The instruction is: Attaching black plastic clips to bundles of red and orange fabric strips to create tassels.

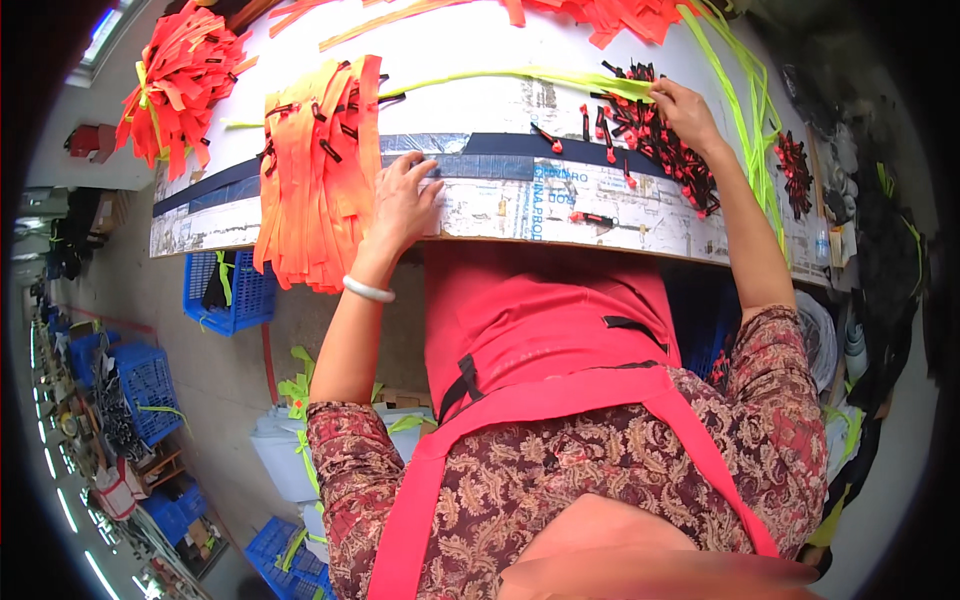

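My right hand (685, 115) pinches the right end of a long neon-yellow strap (520, 74) above a heap of small black-and-red fittings (665, 150). The strap runs left across the table and passes behind a thick bundle of orange straps (318, 190). Black tabs show on the upper part of that bundle, and its lower ends hang over the table's near edge. Close against its right side, my left hand (405, 203) rests on the white tabletop, fingers apart and slightly bent, with nothing visible in them.
Another orange bundle (180, 80), tied in yellow, lies at the table's far left corner. More orange straps (625, 15) lie along the far side. Yellow straps (745, 110) drape over the right side, near a small fittings cluster (793, 175). A blue crate (228, 290) stands below the table.
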Available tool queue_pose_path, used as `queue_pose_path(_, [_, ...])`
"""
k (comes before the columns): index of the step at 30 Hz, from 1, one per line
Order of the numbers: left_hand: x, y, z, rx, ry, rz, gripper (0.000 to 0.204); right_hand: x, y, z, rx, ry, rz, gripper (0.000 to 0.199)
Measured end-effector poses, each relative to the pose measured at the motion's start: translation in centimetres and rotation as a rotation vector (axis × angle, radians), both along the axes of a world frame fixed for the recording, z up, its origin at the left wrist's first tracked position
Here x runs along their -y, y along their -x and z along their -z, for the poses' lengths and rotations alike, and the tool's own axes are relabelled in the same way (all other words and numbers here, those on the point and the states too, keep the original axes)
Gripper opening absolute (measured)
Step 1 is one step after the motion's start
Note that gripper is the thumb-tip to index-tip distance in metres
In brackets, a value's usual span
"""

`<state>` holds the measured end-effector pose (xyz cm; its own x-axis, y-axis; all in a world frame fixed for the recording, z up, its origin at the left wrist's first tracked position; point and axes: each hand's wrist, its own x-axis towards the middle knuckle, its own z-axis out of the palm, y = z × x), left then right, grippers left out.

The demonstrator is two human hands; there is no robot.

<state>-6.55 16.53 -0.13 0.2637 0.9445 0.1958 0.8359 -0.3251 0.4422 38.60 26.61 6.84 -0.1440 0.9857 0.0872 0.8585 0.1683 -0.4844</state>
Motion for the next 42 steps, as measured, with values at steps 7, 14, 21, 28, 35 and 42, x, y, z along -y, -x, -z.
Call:
queue_pose_path(7, [2.2, -4.6, -0.5, 0.161, -0.045, 0.025, 0.044, 2.4, 5.7, 3.3, -0.011, -0.066, -0.069, 0.020])
queue_pose_path(14, [2.0, -10.2, -0.3, 0.262, -0.013, 0.100, 0.047, 3.7, 7.2, 3.9, 0.029, -0.303, -0.191, 0.020])
queue_pose_path(21, [-0.4, -12.6, 0.7, 0.209, -0.065, 0.117, 0.046, 1.3, 7.0, 1.7, 0.168, -0.102, -0.059, 0.020])
queue_pose_path(28, [-1.9, -13.6, 1.3, 0.259, -0.095, 0.121, 0.041, 3.1, 6.1, 3.7, 0.175, 0.048, -0.037, 0.017])
queue_pose_path(35, [-7.4, -15.6, 0.1, 0.267, -0.085, 0.130, 0.039, 1.0, 5.2, -0.9, 0.090, 0.001, -0.020, 0.022])
queue_pose_path(42, [-11.4, -18.8, 0.6, -0.007, -0.123, 0.191, 0.049, -2.5, 6.3, -2.6, 0.150, -0.194, -0.118, 0.018])
